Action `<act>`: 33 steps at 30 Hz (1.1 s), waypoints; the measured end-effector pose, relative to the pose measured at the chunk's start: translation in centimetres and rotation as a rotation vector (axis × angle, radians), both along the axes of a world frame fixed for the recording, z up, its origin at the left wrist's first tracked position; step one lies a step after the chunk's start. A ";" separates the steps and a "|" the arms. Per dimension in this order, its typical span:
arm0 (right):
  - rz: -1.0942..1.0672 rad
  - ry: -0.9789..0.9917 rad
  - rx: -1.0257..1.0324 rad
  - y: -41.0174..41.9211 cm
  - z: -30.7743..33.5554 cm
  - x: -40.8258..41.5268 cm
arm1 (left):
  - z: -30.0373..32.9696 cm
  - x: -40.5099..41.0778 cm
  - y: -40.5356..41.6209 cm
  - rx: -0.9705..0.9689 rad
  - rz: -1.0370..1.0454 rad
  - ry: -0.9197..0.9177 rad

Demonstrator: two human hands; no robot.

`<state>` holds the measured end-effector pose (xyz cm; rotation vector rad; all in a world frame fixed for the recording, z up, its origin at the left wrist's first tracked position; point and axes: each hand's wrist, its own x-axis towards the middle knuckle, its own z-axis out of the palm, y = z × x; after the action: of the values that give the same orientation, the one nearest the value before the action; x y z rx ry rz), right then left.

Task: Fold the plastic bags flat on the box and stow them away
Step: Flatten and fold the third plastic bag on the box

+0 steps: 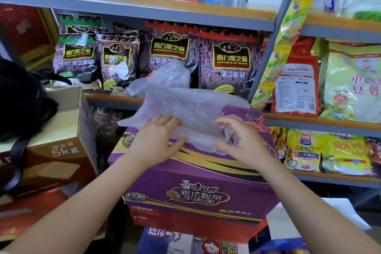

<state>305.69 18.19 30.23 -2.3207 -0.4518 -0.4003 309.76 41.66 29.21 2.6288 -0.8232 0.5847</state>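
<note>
Grey metal shelving [144, 9] fills the background, its middle shelf lined with dark purple printed packets of black sesame paste [228, 62] and its right-hand bays stacked with yellow and red food bags [350, 80]. In front of it stands a large purple cardboard box with gold and black stripes and a printed noodle label [198, 187], resting on other cartons. To the left sits a brown cardboard carton marked 5kg [51, 150], with a black bag and strap [18, 99] lying on top of it. A thin translucent white plastic bag [185, 107] is spread across the far part of the purple box's top, its upper end crumpled and rising against the sesame packets. The left hand [158, 140] lies flat, fingers together and extended, pressing the bag's near left edge onto the box, so its grip is wide and holds nothing. The right hand [237, 140] pinches the bag's near right edge between thumb and curled fingers, a narrow grip closed on the plastic.
</note>
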 end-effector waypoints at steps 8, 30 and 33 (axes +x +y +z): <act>-0.434 0.036 0.057 -3.5 -1.7 1.1 | -0.5 1.8 -2.4 -0.037 -0.036 0.084; -0.082 0.603 1.006 -7.0 -0.5 2.4 | 0.0 3.3 -5.0 -0.078 0.084 -0.003; -0.055 0.631 1.043 -7.2 -0.5 2.5 | -0.1 3.8 -6.0 -0.098 0.052 0.019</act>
<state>308.19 10.98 29.74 -1.3184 0.1366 0.0952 313.59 35.68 29.12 2.5693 -0.7048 0.5972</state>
